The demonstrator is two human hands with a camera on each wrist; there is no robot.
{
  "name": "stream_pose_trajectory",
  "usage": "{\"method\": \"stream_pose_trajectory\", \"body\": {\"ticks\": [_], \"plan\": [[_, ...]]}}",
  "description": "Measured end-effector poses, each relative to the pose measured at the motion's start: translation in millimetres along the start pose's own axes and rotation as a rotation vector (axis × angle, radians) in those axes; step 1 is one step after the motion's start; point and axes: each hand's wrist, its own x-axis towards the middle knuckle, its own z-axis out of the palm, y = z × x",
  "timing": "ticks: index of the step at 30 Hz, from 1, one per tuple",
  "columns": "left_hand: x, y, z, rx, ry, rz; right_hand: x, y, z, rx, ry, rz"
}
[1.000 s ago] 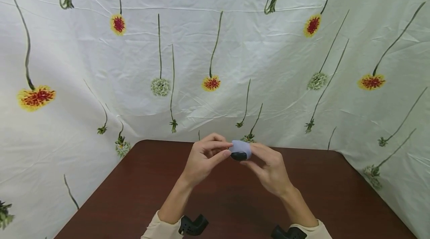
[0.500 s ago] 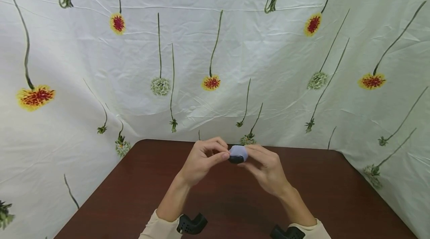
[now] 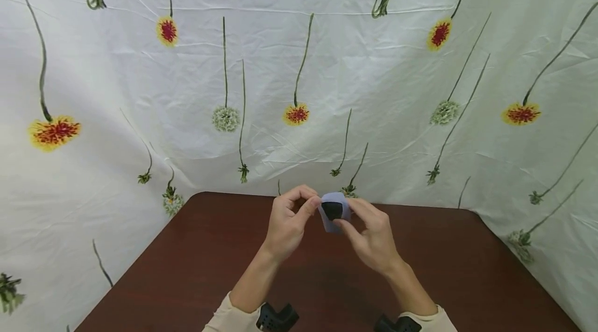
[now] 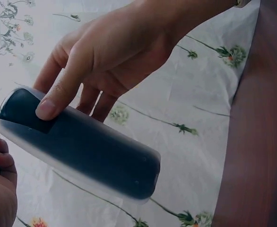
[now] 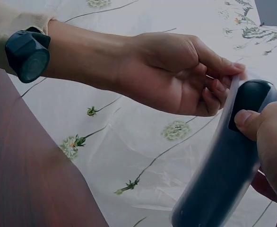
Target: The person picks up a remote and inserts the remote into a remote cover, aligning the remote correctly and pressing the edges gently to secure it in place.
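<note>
Both hands hold a long, rounded dark object, seemingly a remote control (image 3: 333,210), in a pale translucent sleeve-like cover (image 3: 331,226). My left hand (image 3: 286,225) pinches the cover's edge at the end where the dark surface shows bare; the right wrist view has this pinch between thumb and fingers. From the other side, my right hand (image 3: 376,236) grips the covered remote, its thumb (image 4: 47,109) on the bare dark patch. In the left wrist view the covered length slopes down to the right. The side facing away from the head camera is hidden there.
Below the hands lies a dark red-brown table (image 3: 317,290). A white cloth (image 3: 261,72) printed with flowers hangs behind and at both sides. Each wrist carries a black camera mount (image 3: 277,317).
The remote has tilted, so more of its bare dark patch and of the cover below it shows. My left hand has turned, its thumb now pointing more upward. The right hand has stayed nearly in place.
</note>
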Motion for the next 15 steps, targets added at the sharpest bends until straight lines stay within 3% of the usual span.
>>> {"method": "stream_pose_trajectory", "body": {"ticks": [9, 15], "plan": [[-1.9, -14.8, 2.1, 0.146, 0.042, 0.143, -1.5, 0.8, -0.4, 0.018, -0.001, 0.078], [-1.8, -16.3, 2.8, 0.134, 0.049, 0.123, -1.7, 0.7, -3.7, 0.032, -0.005, 0.120]]}}
